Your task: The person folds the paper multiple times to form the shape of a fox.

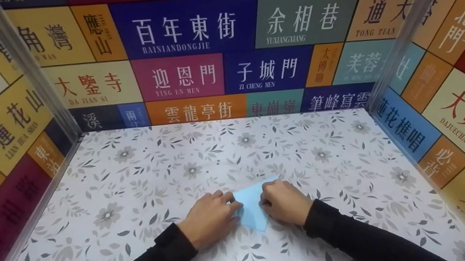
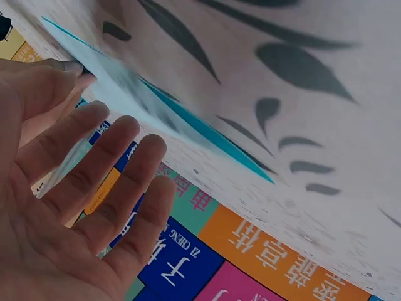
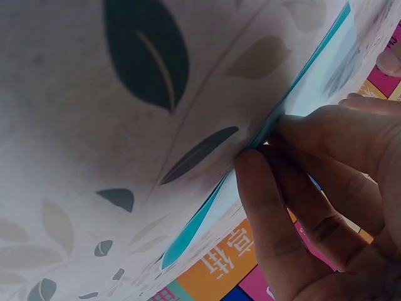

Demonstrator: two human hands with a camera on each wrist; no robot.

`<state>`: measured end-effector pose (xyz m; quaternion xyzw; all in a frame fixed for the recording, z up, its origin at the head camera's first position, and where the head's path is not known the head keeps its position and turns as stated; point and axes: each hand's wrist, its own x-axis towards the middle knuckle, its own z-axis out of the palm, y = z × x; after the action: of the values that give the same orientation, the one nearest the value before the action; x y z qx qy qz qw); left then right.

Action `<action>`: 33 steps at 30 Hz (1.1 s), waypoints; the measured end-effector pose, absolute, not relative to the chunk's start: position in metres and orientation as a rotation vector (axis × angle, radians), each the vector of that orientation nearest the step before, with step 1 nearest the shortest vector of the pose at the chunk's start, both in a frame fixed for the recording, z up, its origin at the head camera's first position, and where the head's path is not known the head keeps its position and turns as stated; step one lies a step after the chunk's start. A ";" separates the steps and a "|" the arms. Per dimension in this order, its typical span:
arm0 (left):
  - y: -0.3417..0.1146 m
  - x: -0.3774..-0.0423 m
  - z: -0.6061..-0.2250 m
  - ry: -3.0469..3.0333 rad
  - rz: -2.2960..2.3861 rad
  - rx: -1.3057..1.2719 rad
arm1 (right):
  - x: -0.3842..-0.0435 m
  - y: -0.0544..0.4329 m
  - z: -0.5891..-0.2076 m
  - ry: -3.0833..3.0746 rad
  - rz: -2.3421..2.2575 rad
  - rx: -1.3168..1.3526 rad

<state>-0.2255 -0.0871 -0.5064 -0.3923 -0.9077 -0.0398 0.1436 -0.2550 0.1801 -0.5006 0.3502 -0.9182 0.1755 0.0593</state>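
Note:
A light blue sheet of folded paper (image 1: 253, 208) lies on the patterned tabletop between the two hands. At its left edge is the left hand (image 1: 213, 214); in the left wrist view its four fingers (image 2: 153, 150) are spread and relaxed, the thumb close against the paper. The right hand (image 1: 285, 200) pinches the paper's right edge with its fingers bent. Close up in the right wrist view, thumb and forefinger (image 3: 257, 182) meet at the paper's darker teal edge (image 3: 188, 241). Part of the sheet is hidden under the hands.
The tabletop (image 1: 149, 156) carries a white and grey floral print. Panels of coloured signs (image 1: 187, 31) enclose it at the back and both sides, with clear strips at the corners. Black sleeves (image 1: 175, 244) cover both forearms.

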 end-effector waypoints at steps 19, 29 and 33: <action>-0.078 -0.222 -0.514 -2.683 -0.149 -1.117 | -0.256 0.180 -0.500 -2.776 0.543 1.078; -0.082 -0.229 -0.527 -2.655 -0.248 -1.122 | -0.256 0.179 -0.500 -2.799 0.569 1.059; -0.081 -0.226 -0.518 -2.716 -0.258 -1.090 | -0.255 0.179 -0.500 -2.782 0.585 1.057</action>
<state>-0.2261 -0.0807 -0.5176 -0.3692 -0.9197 -0.0872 0.1017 -0.2548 0.1794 -0.4995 0.3479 -0.9159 0.1926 0.0542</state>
